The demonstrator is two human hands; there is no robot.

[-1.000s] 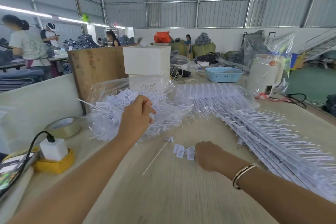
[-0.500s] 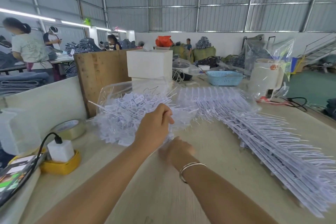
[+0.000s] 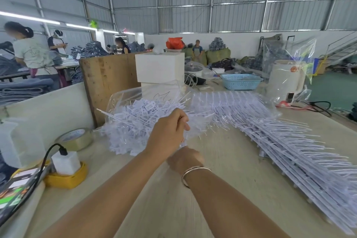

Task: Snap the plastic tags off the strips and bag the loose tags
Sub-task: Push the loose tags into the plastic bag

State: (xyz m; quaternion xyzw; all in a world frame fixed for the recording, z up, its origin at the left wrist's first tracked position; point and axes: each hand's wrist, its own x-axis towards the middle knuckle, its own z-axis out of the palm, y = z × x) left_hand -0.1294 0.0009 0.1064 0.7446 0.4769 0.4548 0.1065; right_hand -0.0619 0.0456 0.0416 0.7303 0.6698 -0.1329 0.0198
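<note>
A clear plastic bag (image 3: 123, 100) full of loose white tags (image 3: 135, 121) lies at the middle left of the table. My left hand (image 3: 170, 131) is at the bag's near right edge with its fingers curled, pinching the plastic. My right hand (image 3: 185, 158), blurred and partly hidden under my left wrist, reaches in below the bag's edge; what it holds is hidden. A long stack of white tag strips (image 3: 289, 152) runs from the middle back of the table toward the right front.
A roll of tape (image 3: 75, 139), a white charger (image 3: 65, 162) on a yellow holder and a phone (image 3: 15, 189) lie at the left. White boxes (image 3: 160, 67), a wooden board (image 3: 108, 81), a blue basket (image 3: 241, 81) and a white kettle (image 3: 286, 79) stand behind. People work in the background.
My right hand swept left from the loose tags on the table to under my left wrist at the bag. Those loose tags are gone from the table. My left hand kept hold of the bag's edge.
</note>
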